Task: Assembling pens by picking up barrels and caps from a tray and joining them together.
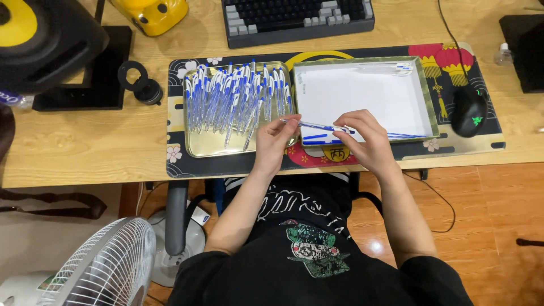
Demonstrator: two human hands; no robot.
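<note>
Head view: I see my left hand (276, 133) and right hand (365, 136) each pinching one end of a blue-and-white pen (317, 126), held level above the near edge of the white box lid (362, 93), where loose parts lie. Just left, the gold tray (195, 144) keeps many matching pens (235, 99) bundled. Both containers rest on a patterned desk mat (226, 164) with red lantern motifs.

Bright, even indoor light falls on the pale wooden counter (85, 141). Glare whitens the shallow white cardboard box (362, 96) at one o'clock and glints off the glossy orange floor tiles (374, 246) at five o'clock. Shadows are soft and short. Focus is sharp centrally, with slight bowing at the edges.
</note>
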